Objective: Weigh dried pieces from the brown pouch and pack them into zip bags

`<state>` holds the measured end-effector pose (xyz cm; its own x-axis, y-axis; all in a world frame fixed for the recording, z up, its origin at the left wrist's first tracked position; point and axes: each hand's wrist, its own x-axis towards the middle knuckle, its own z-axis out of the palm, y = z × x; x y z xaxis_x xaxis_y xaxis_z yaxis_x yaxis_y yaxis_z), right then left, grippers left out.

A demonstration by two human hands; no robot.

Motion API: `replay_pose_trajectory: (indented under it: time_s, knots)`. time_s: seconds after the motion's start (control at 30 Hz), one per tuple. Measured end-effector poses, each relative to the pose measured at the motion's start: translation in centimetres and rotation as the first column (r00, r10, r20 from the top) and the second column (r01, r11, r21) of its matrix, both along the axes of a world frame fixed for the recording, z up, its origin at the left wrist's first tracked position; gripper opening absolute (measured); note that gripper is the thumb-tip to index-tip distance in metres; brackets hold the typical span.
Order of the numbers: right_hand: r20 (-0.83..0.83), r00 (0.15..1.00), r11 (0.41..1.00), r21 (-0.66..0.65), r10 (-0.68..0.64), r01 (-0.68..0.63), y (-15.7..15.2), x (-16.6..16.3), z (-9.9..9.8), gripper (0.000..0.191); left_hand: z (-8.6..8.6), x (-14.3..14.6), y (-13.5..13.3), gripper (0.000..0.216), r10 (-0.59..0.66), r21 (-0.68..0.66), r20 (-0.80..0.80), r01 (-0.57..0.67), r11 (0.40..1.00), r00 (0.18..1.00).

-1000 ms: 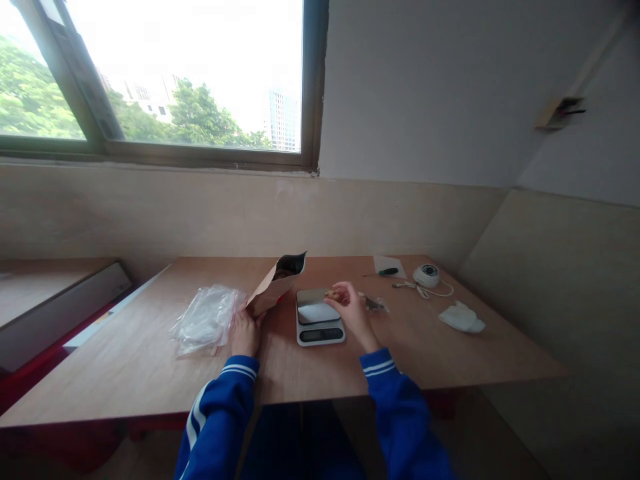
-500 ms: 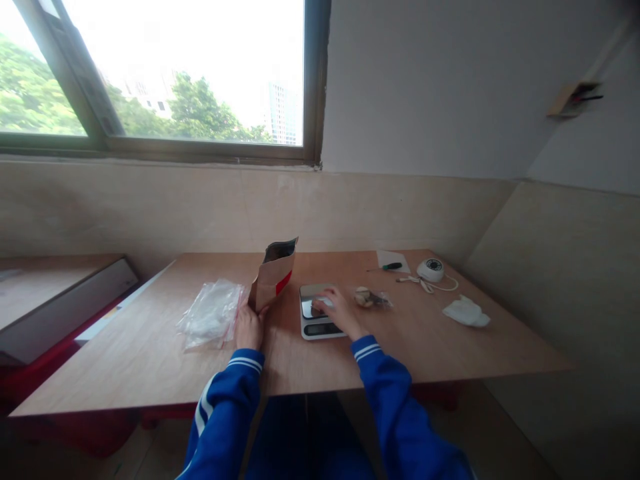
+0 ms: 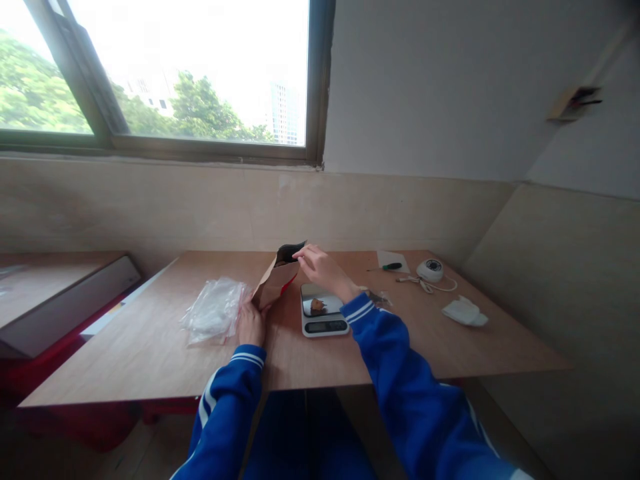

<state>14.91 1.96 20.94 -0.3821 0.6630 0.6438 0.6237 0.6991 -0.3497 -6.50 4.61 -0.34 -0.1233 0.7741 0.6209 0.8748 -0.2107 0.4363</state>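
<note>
My left hand (image 3: 251,325) is closed around the lower end of a brown paper pouch (image 3: 274,283), which leans to the right with its dark-lined mouth open. Some brown contents show just inside the mouth. At that opening is my right hand (image 3: 320,268), its fingers stretched toward the rim, and nothing can be seen between them. Below it stands a white kitchen scale (image 3: 306,328) with a mirror-like plate and a dark display. On the plate lies a small brown dried piece (image 3: 317,306) with an uneven edge.
Clear plastic zip bags (image 3: 213,312) lie left of the pouch. To the right are a small packet (image 3: 383,298) partly behind my sleeve, a green-handled screwdriver (image 3: 393,267) on white paper, a white dome camera (image 3: 430,269) with its cable, and a crumpled white bag (image 3: 465,311).
My right hand has moved up and left from the scale plate to the pouch's mouth, leaving the brown piece on the plate. The pouch has tilted further right in my left hand.
</note>
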Motion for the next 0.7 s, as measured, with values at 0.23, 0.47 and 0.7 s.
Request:
replay_pose_trajectory:
  time_s: [0.23,0.47,0.7]
  knots:
    - [0.162,0.986,0.979,-0.187,-0.046,0.076,1.7,0.0,1.3,0.024,0.2,0.1,-0.2,0.059,-0.001,-0.013,-0.028,0.001,1.0,1.0]
    - [0.404,0.915,0.929,-0.343,0.014,0.137,1.0,-1.0,1.6,0.03,0.0,0.1,-0.1,0.055,-0.043,-0.046,-0.016,0.043,0.998,0.999]
    - [0.485,0.865,0.882,-0.455,0.125,0.127,3.2,-2.3,1.8,0.018,-0.2,0.0,0.0,0.058,-0.049,-0.056,0.006,0.049,0.997,0.999]
